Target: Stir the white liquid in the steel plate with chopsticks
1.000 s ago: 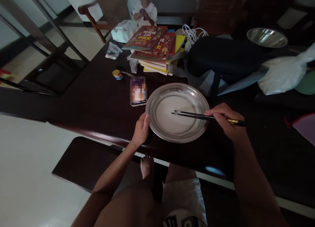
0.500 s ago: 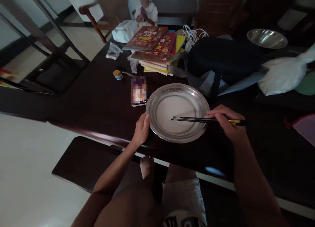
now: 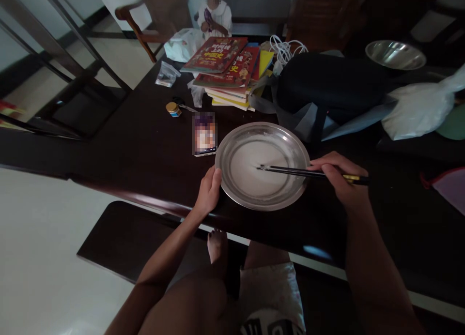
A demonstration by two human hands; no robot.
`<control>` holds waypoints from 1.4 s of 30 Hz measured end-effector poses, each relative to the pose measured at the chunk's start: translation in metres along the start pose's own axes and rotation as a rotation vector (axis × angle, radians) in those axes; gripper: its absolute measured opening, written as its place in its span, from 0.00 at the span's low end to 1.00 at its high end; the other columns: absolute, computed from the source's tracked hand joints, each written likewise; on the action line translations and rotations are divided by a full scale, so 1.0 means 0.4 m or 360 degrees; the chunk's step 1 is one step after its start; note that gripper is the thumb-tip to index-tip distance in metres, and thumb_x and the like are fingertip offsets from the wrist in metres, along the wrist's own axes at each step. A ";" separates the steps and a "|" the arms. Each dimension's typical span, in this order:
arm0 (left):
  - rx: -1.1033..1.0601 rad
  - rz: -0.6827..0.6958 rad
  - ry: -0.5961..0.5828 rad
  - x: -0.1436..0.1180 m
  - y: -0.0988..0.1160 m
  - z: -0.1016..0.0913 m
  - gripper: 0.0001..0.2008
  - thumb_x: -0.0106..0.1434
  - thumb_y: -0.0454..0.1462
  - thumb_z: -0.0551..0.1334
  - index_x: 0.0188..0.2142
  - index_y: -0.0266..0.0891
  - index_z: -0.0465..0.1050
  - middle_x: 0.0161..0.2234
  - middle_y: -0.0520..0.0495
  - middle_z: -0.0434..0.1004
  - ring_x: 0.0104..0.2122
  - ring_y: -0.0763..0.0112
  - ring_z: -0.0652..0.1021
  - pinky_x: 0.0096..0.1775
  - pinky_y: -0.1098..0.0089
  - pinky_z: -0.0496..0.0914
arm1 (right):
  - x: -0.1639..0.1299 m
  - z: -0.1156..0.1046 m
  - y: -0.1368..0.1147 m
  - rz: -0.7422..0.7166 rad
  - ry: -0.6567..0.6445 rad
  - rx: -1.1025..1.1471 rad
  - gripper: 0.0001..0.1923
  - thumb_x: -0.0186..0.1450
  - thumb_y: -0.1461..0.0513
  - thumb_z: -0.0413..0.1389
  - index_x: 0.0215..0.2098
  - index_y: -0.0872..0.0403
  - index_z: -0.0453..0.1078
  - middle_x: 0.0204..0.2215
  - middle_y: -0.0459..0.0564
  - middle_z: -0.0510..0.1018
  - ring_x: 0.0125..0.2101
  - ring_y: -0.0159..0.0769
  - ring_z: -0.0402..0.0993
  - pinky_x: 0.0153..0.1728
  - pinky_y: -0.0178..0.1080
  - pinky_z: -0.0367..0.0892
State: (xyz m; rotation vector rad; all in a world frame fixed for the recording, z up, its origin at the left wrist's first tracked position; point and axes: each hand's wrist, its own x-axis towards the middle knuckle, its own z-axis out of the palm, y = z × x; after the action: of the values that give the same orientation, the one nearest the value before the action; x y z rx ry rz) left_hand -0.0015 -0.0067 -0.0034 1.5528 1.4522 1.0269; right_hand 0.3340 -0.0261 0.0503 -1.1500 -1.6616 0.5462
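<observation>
While left hand point(image 3: 209, 192) steadies plate point(image 3: 232, 136), right hand point(image 3: 339, 180) pinches chopsticks point(image 3: 286, 170).

Phone point(image 3: 204, 134) & bag point(image 3: 327, 90) crowd plate point(image 3: 290, 141); table point(image 3: 138, 151) left open.

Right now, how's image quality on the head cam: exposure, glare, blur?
Head view: underexposed, the dark table swallows detail; the floor at left is far brighter. Soft sheen on the metal plate, with no blown glare. Chopsticks stay sharp. Straight edges bow toward the corners. Phone screen is pixelated.
</observation>
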 end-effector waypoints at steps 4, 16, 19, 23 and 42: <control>0.0005 -0.0007 0.0003 0.000 -0.001 0.000 0.39 0.72 0.64 0.48 0.52 0.34 0.79 0.54 0.34 0.83 0.55 0.51 0.80 0.60 0.55 0.70 | 0.000 0.001 0.002 -0.0029 -0.0105 0.0058 0.10 0.73 0.59 0.58 0.44 0.42 0.83 0.33 0.46 0.86 0.36 0.41 0.81 0.38 0.47 0.75; 0.0013 0.0000 -0.0003 0.000 -0.002 0.001 0.38 0.73 0.63 0.47 0.52 0.35 0.79 0.54 0.35 0.83 0.55 0.52 0.80 0.60 0.55 0.70 | -0.003 0.001 0.005 -0.0032 -0.0125 0.0016 0.10 0.73 0.59 0.58 0.43 0.42 0.83 0.36 0.46 0.87 0.37 0.41 0.81 0.38 0.47 0.75; 0.0010 -0.0003 -0.0001 0.000 -0.002 0.001 0.38 0.73 0.63 0.47 0.53 0.34 0.79 0.55 0.35 0.82 0.56 0.52 0.79 0.61 0.54 0.69 | -0.003 0.000 0.006 -0.0032 -0.0022 0.0023 0.10 0.73 0.60 0.58 0.44 0.42 0.83 0.34 0.45 0.87 0.36 0.41 0.81 0.39 0.46 0.74; 0.0007 -0.0016 -0.0007 -0.001 -0.001 0.000 0.38 0.73 0.63 0.47 0.53 0.35 0.79 0.56 0.35 0.82 0.57 0.51 0.79 0.62 0.54 0.69 | -0.003 0.001 0.003 -0.0022 -0.0089 0.0052 0.10 0.73 0.60 0.58 0.45 0.42 0.82 0.33 0.45 0.87 0.36 0.40 0.81 0.39 0.46 0.74; 0.0002 -0.0003 -0.0009 -0.001 0.002 -0.002 0.34 0.74 0.60 0.48 0.54 0.35 0.78 0.56 0.35 0.82 0.58 0.53 0.79 0.63 0.53 0.69 | -0.002 -0.001 0.002 0.0019 -0.0075 0.0009 0.10 0.73 0.56 0.58 0.43 0.43 0.82 0.32 0.47 0.87 0.35 0.42 0.81 0.38 0.48 0.76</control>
State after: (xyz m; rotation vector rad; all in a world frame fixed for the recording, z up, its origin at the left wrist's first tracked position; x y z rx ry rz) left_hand -0.0018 -0.0070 -0.0024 1.5539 1.4506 1.0195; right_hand 0.3347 -0.0263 0.0494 -1.1515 -1.6932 0.5894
